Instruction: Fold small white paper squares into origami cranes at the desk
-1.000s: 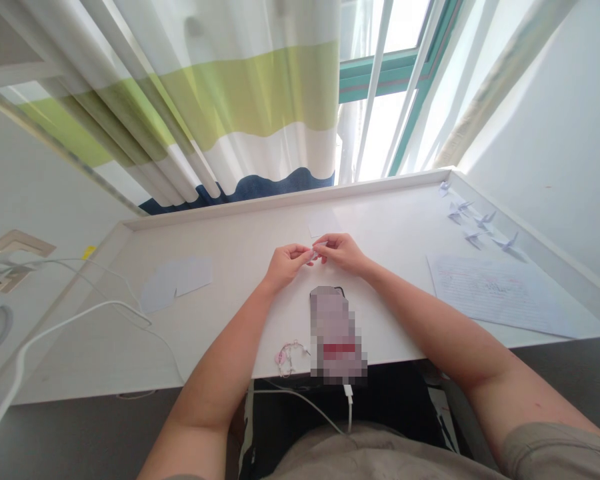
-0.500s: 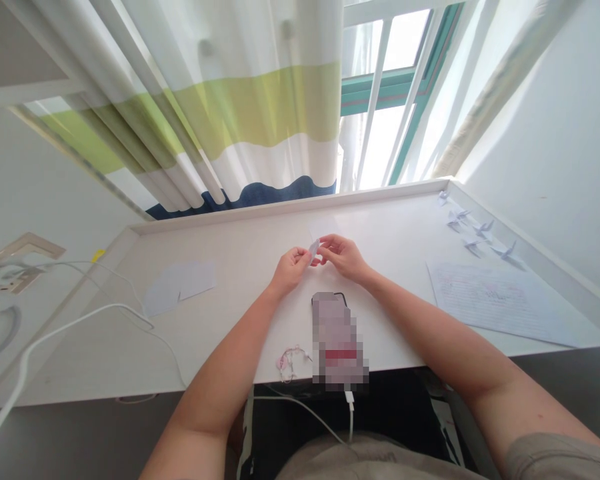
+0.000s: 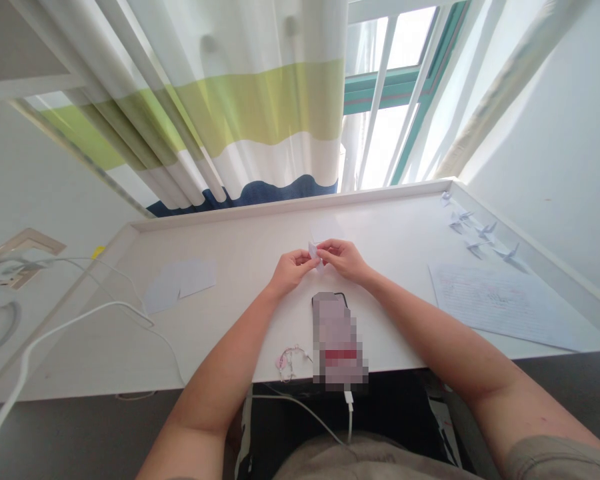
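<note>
A small folded piece of white paper (image 3: 313, 251) is held up between my two hands over the middle of the desk. My left hand (image 3: 292, 270) pinches it from the left, thumb toward me. From the right, the fingertips of my right hand (image 3: 346, 259) close on its other side. The folds themselves are too small to make out. A flat sheet of paper (image 3: 326, 229) lies on the desk just beyond my hands. Nearer to me lies a phone (image 3: 336, 340), blurred out, with a cable plugged into its lower end.
Several folded paper cranes (image 3: 486, 231) stand along the desk's right rim, above a written sheet (image 3: 495, 303). Blank paper pieces (image 3: 180, 283) lie at left, near white cables (image 3: 95, 312). A beaded strap (image 3: 290, 360) lies beside the phone. A curtain (image 3: 260, 100) hangs behind the desk (image 3: 230, 333).
The folded paper has turned more upright between my fingers. My right hand has come down slightly and its fingers have closed in on the paper.
</note>
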`<state>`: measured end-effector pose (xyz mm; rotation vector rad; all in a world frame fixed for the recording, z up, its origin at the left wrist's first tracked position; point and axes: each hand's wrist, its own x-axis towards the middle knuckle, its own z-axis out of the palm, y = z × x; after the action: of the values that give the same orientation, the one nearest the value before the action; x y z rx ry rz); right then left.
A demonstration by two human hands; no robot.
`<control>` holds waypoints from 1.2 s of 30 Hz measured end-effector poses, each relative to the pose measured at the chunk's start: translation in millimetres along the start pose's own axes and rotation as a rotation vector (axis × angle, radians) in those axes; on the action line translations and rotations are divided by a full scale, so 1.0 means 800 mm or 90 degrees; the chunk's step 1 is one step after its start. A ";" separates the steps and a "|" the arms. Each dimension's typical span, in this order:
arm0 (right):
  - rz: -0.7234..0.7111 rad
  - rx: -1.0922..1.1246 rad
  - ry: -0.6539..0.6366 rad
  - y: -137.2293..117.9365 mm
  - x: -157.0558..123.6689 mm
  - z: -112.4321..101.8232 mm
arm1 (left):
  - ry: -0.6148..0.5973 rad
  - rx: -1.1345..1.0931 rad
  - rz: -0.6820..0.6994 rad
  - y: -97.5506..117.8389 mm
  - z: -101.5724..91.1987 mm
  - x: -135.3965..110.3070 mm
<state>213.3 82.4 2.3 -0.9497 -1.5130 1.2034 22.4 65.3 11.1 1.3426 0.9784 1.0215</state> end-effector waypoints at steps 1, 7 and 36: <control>0.000 -0.006 0.001 0.000 0.000 0.000 | -0.003 -0.002 0.002 0.000 0.000 0.000; -0.019 -0.038 0.024 0.002 0.002 -0.001 | -0.011 0.034 0.002 0.007 0.000 -0.004; 0.001 -0.009 -0.061 -0.015 0.000 -0.015 | -0.138 0.185 0.027 0.009 -0.005 -0.006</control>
<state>224.6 82.7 14.9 -0.9131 -1.5981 1.2558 17.4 61.9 18.2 1.6809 0.9616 0.7641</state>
